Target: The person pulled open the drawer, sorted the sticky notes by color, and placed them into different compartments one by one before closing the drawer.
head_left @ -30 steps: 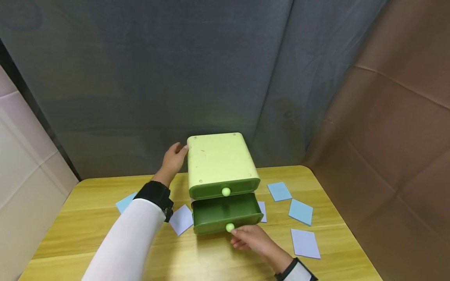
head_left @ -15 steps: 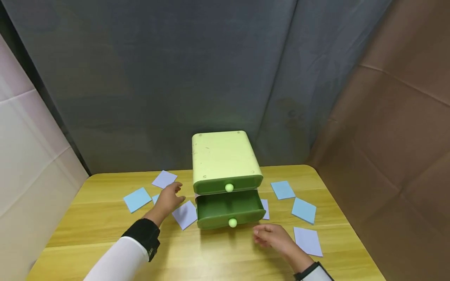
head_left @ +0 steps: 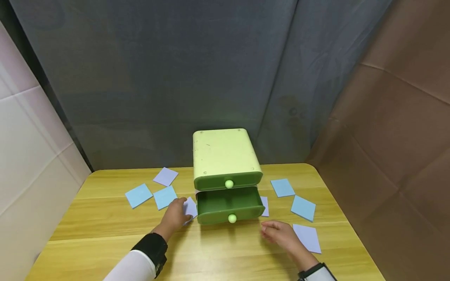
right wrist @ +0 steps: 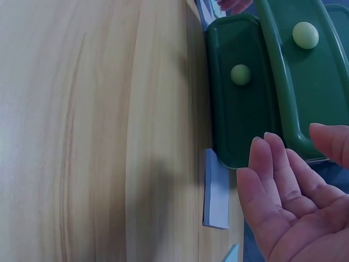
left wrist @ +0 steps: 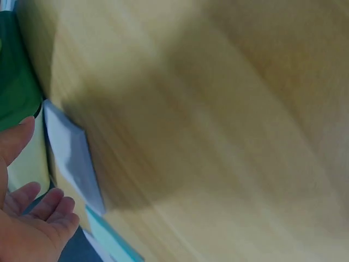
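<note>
The left hand, thumb and fingers parted, has left the side of the pale yellow-green box-shaped cabinet for a flat lavender square pad, though whether it touches this is hard to tell. The right hand, fingers loosely extended and holding nothing, has released the round pale-green knob, so the dark green lower drawer stands pulled out, unheld, between and beyond the hands. Farther out, light blue square pads lie past each hand on the light wooden table.
</note>
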Motion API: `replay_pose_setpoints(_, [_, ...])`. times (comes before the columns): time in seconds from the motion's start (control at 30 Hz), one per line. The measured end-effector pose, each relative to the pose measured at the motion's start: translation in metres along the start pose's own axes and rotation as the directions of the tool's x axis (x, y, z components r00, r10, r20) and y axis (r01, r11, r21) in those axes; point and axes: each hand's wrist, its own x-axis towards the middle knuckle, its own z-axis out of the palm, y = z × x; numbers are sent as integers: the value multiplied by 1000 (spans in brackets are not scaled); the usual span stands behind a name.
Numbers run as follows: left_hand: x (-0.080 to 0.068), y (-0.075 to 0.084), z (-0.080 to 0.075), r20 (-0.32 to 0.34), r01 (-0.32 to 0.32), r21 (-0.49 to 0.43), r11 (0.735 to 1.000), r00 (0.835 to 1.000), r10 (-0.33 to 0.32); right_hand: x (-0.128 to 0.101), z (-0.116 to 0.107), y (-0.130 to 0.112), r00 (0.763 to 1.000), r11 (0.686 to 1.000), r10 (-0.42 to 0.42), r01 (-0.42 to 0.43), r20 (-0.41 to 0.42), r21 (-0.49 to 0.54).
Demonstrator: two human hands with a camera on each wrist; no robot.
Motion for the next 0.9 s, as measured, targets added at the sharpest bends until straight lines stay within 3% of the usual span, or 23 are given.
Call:
replay_pose_setpoints(0.37, [0,-8,13,-88,21,90,996,996,-13,-5,-1,3,991,994,2,-16,-131,-111])
replay_pose_setpoints(0.9, [-1,-8,11,-35,110,128,986,994,-106,-18,3,8,987,967,-88,52,-136,-249])
